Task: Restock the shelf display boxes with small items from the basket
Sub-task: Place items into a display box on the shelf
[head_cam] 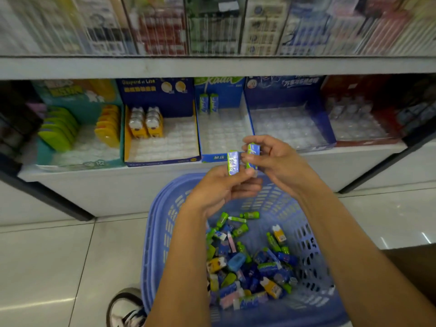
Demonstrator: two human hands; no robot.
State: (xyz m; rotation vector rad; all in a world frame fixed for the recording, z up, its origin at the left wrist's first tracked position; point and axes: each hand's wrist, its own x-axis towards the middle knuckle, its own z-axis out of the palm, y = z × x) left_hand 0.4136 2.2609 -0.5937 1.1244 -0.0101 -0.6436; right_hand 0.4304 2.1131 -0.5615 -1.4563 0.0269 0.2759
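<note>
A blue plastic basket point(160, 232) stands on the floor below the shelf, holding several small packs in green, blue, yellow and pink. My left hand point(217, 192) holds one green-and-blue pack point(233, 162) upright above the basket. My right hand point(276, 161) grips a second green-and-blue pack point(253, 153) right beside it. Straight behind my hands sits the blue-and-white display box point(224, 135) with two matching packs point(208, 103) standing at its back; most of its slotted white tray is bare.
To the left stand a yellow-edged box point(162, 142) with two yellow bear-shaped items and a teal box point(80, 147) with green and yellow cases. A blue box point(290, 128) and a red box point(358, 123) lie to the right. An upper shelf edge point(212, 67) overhangs. My shoe point(125, 308) is beside the basket.
</note>
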